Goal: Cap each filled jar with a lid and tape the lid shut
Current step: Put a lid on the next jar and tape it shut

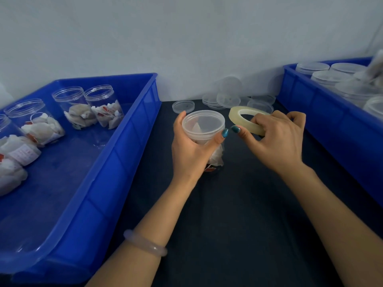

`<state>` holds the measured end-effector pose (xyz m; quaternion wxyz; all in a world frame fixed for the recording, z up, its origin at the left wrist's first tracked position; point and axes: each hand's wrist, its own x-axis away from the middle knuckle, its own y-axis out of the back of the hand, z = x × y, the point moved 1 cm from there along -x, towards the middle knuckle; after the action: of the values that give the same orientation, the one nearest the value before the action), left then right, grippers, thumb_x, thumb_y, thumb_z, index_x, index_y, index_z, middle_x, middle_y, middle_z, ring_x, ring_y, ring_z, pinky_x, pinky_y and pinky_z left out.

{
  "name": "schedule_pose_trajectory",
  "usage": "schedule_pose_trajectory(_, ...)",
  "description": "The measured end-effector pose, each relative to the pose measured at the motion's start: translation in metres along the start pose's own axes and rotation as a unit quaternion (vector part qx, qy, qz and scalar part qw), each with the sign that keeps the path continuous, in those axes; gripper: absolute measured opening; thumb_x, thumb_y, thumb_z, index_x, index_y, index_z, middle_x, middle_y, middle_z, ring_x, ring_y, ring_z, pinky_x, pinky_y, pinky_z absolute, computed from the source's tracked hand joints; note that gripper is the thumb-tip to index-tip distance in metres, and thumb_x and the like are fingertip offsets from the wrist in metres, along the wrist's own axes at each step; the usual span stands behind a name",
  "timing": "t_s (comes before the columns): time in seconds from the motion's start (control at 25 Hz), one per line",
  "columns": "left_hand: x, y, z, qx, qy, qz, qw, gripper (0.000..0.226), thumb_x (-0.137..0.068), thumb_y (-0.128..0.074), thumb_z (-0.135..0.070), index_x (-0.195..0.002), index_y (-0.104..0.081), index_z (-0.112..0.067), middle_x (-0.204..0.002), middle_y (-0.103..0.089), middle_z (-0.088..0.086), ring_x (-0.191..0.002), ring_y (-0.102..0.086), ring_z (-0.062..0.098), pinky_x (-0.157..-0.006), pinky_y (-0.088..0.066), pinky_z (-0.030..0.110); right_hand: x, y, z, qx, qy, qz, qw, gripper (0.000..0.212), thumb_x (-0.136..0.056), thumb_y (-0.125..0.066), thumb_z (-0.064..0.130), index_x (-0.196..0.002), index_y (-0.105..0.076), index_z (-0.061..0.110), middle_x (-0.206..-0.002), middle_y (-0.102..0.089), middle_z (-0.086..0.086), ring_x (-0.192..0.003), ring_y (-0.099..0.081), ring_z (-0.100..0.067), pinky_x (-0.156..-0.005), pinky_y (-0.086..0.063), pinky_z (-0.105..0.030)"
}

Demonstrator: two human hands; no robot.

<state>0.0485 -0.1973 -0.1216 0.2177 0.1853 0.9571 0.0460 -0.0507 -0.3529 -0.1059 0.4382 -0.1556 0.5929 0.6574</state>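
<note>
A clear jar (215, 156) filled with tea bags stands on the dark table, and a translucent lid (203, 124) sits on top of it. My left hand (190, 150) wraps around the jar just under the lid, thumb at the lid's right side. My right hand (275, 137) holds a roll of clear tape (240, 116) right beside the lid, thumb almost touching my left thumb. In the blue bin on the left (116, 154) stand several open jars of tea bags (103, 106).
Loose lids (183, 106) lie on the dark table (238, 204) behind the jar, with a stack (219, 99) near the wall. A second blue bin (323, 112) at the right holds several capped jars (329, 77). A wall runs close behind.
</note>
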Motion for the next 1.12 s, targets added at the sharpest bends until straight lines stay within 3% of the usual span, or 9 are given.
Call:
schedule_pose_trajectory(0.16,-0.008,0.007,0.006,0.030,0.003,0.015,0.999,0.083,-0.057,-0.085,-0.055,-0.128,-0.052,-0.027,-0.119,-0.062,-0.016,-0.111,-0.058,-0.006,-0.091,-0.049,0.014,-0.001,0.002,-0.003,0.002,-0.002,0.016,1.000,0.070,-0.086,-0.030,0.077,-0.068,-0.064,0.018,-0.059,-0.054,0.002,-0.068,-0.046,-0.018,-0.082,-0.025,-0.038)
schedule_pose_trajectory(0.36,-0.017,0.021,0.000,0.104,0.044,0.058,0.992,0.071,-0.054,-0.082,-0.066,-0.113,-0.062,-0.032,-0.100,-0.073,-0.021,-0.098,-0.067,-0.003,-0.075,-0.054,0.014,-0.004,0.012,-0.002,-0.019,-0.008,-0.034,0.999,0.069,-0.084,-0.040,0.077,-0.061,-0.061,0.015,-0.056,-0.048,0.006,-0.066,-0.047,-0.019,-0.082,-0.023,-0.036)
schedule_pose_trajectory(0.52,-0.011,0.022,-0.005,0.172,0.103,0.153,0.968,0.082,-0.044,-0.077,-0.082,-0.106,-0.072,-0.028,-0.108,-0.075,0.002,-0.106,-0.070,0.022,-0.091,-0.056,0.041,-0.005,0.017,0.001,-0.036,-0.015,-0.043,0.998,0.070,-0.080,-0.043,0.079,-0.059,-0.061,0.014,-0.055,-0.044,0.010,-0.065,-0.046,-0.017,-0.083,-0.023,-0.035)
schedule_pose_trajectory(0.72,-0.008,0.020,-0.004,0.211,0.103,0.253,0.939,0.062,-0.056,-0.070,-0.081,-0.098,-0.078,-0.036,-0.097,-0.077,-0.002,-0.092,-0.073,0.014,-0.078,-0.059,0.030,-0.006,0.017,0.006,-0.059,-0.041,0.008,0.997,0.075,-0.075,-0.033,0.087,-0.059,-0.059,0.018,-0.053,-0.039,0.016,-0.067,-0.045,-0.013,-0.085,-0.020,-0.031)
schedule_pose_trajectory(0.8,-0.009,0.021,-0.004,0.204,0.110,0.281,0.931,0.066,-0.056,-0.068,-0.083,-0.101,-0.078,-0.036,-0.100,-0.077,-0.002,-0.094,-0.073,0.015,-0.076,-0.058,0.028,-0.006,0.015,0.005,-0.065,-0.058,0.042,0.995,0.073,-0.072,-0.032,0.089,-0.060,-0.060,0.022,-0.054,-0.044,0.015,-0.069,-0.045,-0.011,-0.085,-0.019,-0.030)
schedule_pose_trajectory(0.88,-0.009,0.023,-0.003,0.185,0.116,0.300,0.929,0.084,-0.051,-0.069,-0.086,-0.116,-0.072,-0.034,-0.115,-0.073,0.000,-0.106,-0.070,0.016,-0.084,-0.058,0.031,-0.005,0.012,0.003,-0.074,-0.062,0.101,0.990,0.072,-0.075,-0.030,0.089,-0.062,-0.063,0.027,-0.053,-0.049,0.012,-0.067,-0.047,-0.010,-0.085,-0.022,-0.031)
schedule_pose_trajectory(0.96,-0.011,0.025,-0.001,0.165,0.108,0.310,0.930,0.112,-0.042,-0.073,-0.087,-0.136,-0.054,-0.030,-0.131,-0.065,-0.001,-0.119,-0.063,0.015,-0.096,-0.054,0.033,-0.005,0.009,0.002,-0.145,-0.075,0.204,0.965,0.069,-0.074,-0.032,0.087,-0.067,-0.069,0.029,-0.049,-0.048,0.009,-0.056,-0.046,-0.008,-0.077,-0.034,-0.033)
schedule_pose_trajectory(1.04,-0.013,0.028,0.002,0.146,0.113,0.310,0.933,0.130,-0.032,-0.076,-0.086,-0.141,-0.042,-0.026,-0.136,-0.059,0.002,-0.122,-0.061,0.015,-0.101,-0.052,0.036,-0.003,0.009,0.005,-0.293,-0.102,0.306,0.900,0.063,-0.070,-0.042,0.081,-0.078,-0.071,0.025,-0.053,-0.047,0.007,-0.052,-0.042,-0.007,-0.061,-0.039,-0.033)
schedule_pose_trajectory(1.12,-0.015,0.030,0.004,0.119,0.105,0.311,0.937,0.140,-0.028,-0.076,-0.088,-0.142,-0.036,-0.016,-0.139,-0.054,0.009,-0.125,-0.058,0.020,-0.105,-0.049,0.040,-0.001,0.010,0.007,-0.393,-0.123,0.358,0.838,0.062,-0.070,-0.048,0.074,-0.082,-0.068,0.017,-0.058,-0.047,0.003,-0.053,-0.040,-0.008,-0.054,-0.037,-0.029)
